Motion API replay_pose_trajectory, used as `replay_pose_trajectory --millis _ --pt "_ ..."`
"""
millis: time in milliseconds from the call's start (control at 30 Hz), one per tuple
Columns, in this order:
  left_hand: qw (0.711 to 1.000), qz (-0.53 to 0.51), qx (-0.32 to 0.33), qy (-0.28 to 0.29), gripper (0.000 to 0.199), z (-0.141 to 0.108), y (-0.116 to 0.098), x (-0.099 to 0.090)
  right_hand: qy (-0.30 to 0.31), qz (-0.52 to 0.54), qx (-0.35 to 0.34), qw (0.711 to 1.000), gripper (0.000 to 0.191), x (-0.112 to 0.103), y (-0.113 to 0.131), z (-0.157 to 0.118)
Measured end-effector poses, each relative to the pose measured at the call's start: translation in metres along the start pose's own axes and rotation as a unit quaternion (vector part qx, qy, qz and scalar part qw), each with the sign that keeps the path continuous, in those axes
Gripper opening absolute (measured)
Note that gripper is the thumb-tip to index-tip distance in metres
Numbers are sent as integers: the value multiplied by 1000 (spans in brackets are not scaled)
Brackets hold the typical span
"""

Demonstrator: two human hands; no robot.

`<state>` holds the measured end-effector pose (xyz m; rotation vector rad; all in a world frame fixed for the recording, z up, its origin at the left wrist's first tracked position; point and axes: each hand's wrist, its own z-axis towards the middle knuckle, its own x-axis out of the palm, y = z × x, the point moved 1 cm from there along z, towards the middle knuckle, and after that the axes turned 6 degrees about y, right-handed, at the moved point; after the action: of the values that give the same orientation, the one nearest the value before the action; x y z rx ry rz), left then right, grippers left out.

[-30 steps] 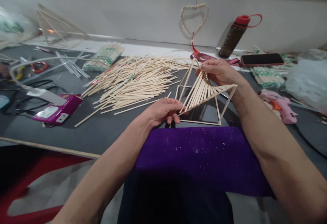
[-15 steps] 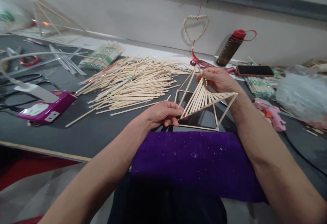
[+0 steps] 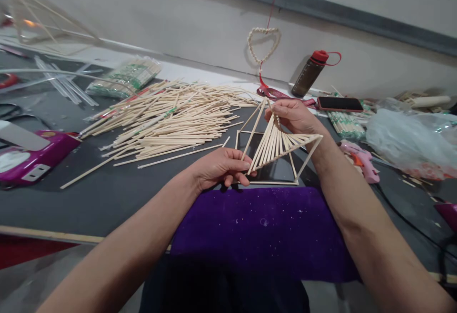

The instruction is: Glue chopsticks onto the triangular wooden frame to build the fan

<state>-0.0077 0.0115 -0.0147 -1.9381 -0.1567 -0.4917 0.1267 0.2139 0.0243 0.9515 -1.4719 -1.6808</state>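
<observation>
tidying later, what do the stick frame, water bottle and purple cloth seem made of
Stick frame: probably bare wood or bamboo, matt; it looks pale, unpainted. Water bottle: likely smooth plastic; its dark body looks see-through. Purple cloth: probably soft fabric; its surface looks matt, specked; fibre unclear.

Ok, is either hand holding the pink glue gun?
No, the glue gun lies apart to the right; the left hand and right hand hold the stick frame.
</observation>
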Motion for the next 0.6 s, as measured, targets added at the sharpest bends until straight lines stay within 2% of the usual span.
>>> replay_pose_trajectory --millis 600 --pt "999 45 -3 23 16 0 2 2 20 15 -31 999 27 1 0 -1"
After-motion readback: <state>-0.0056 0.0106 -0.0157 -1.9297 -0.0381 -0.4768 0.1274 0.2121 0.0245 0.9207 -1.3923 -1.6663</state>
